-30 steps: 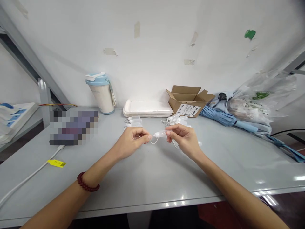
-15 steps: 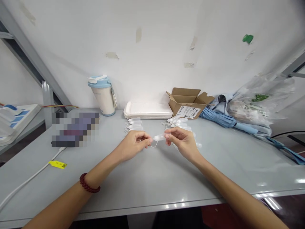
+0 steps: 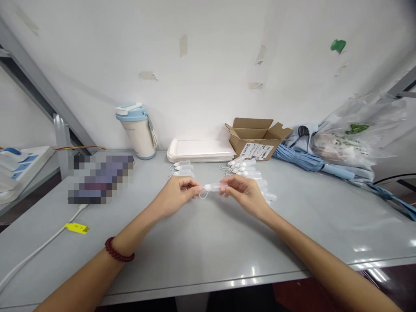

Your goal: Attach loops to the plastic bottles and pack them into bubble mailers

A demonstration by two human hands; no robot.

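A small clear plastic dropper bottle (image 3: 215,187) with a white neck and a thin looped strap is held level between my two hands above the table. My left hand (image 3: 178,193) pinches its narrow tip end between thumb and forefinger. My right hand (image 3: 244,193) grips the other end of the body with its fingertips. Behind my left hand lies a small row of similar bottles (image 3: 182,164). A larger pile of such bottles (image 3: 248,164) lies beyond my right hand, which partly hides it.
Padded white envelopes (image 3: 204,147) are stacked at the wall beside an open cardboard box (image 3: 253,136). A tumbler (image 3: 138,132) stands to their left. A blurred-out device (image 3: 104,177) with a white cable lies at left. A folded blue umbrella (image 3: 302,162) and plastic bag (image 3: 344,138) sit at right.
The view has shifted slightly. My hands are a little farther apart on the bottle, and more of its clear body shows between them.
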